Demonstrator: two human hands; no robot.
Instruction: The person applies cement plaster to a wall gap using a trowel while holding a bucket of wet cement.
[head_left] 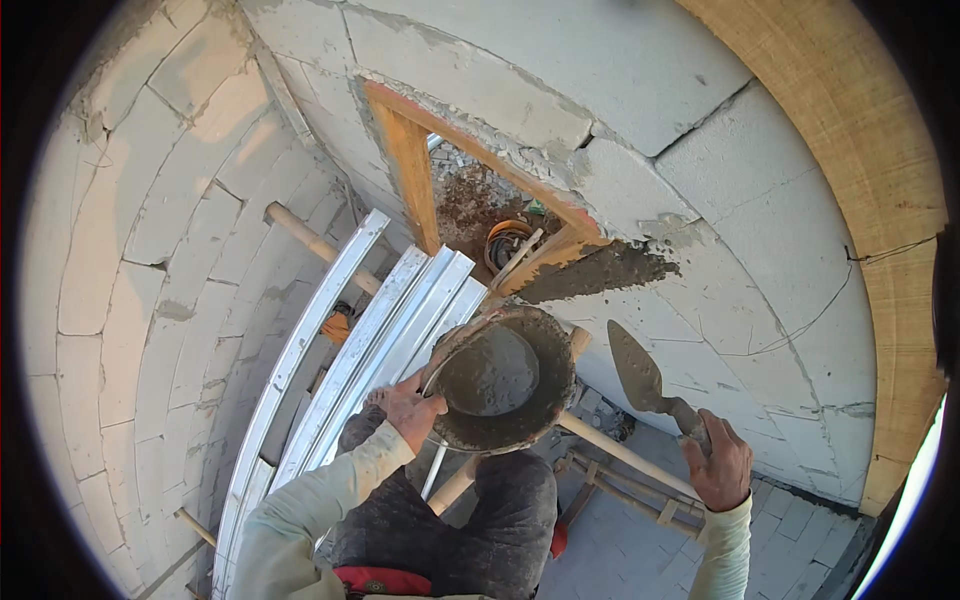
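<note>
My left hand (412, 410) grips the rim of a round, mortar-crusted bucket (545, 385) that holds wet grey mortar, held over my knees. At the right, my right hand (720, 460) is closed on the handle of a trowel (640, 370), whose dirty blade points up toward the wall. A dark patch of wet mortar (595, 278) is smeared on the block wall (700, 300) beside the lower corner of a wooden frame (405, 165) around an opening.
Metal channels (350, 350) lie across wooden poles (310, 235) beneath me. A pale block wall (130, 300) rises on the left. A timber edge (905, 330) curves along the right. Below are a wooden ladder-like frame (640, 500) and, through the opening, an orange bucket (505, 242).
</note>
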